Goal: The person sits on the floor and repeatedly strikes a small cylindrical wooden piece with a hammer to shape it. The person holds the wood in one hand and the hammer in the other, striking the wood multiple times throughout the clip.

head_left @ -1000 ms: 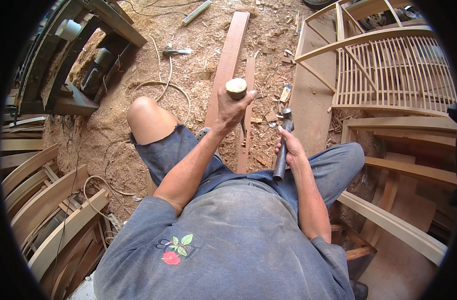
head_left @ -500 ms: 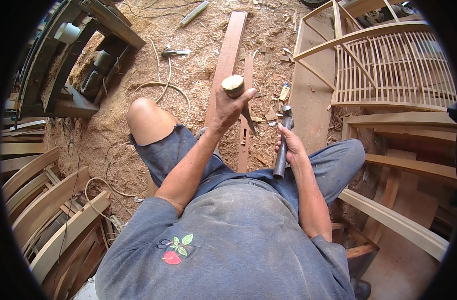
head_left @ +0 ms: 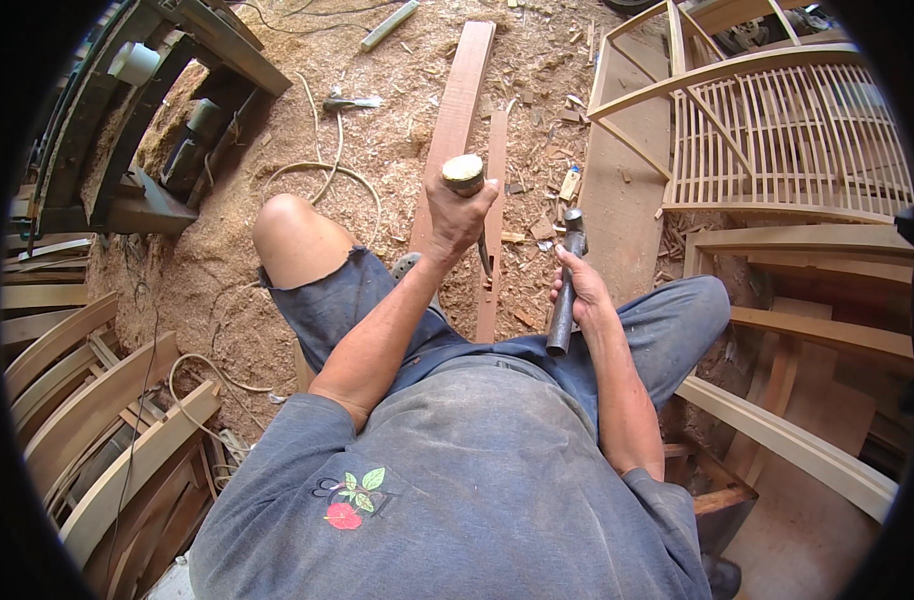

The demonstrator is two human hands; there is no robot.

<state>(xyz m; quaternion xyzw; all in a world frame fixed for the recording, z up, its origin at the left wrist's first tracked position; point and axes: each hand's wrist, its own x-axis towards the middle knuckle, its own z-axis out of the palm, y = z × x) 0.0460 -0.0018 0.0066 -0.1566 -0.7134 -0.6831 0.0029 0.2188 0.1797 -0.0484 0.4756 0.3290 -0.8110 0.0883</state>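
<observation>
A: Floor?
B: Sawdust-covered floor (head_left: 177, 300), tan, wood shavings throughout, offcuts (head_left: 570, 185) scattered right of centre. Beige cord (head_left: 352, 172) looped on it, left of centre.
A: Left side?
B: Dark machine-like frame (head_left: 147, 214) up top, white cylinder (head_left: 135, 64) on it; exact type unclear. Below, curved wooden parts (head_left: 102, 390), grouped close.
A: Right?
B: Slatted wooden frame (head_left: 727, 77), curved rail; wide flat board (head_left: 622, 205) along its left. Pale beam (head_left: 792, 445) slanting, lower right.
A: Top edge?
B: Part of a black tyre (head_left: 632, 5).
A: Light?
B: Bright, fairly even.
</observation>
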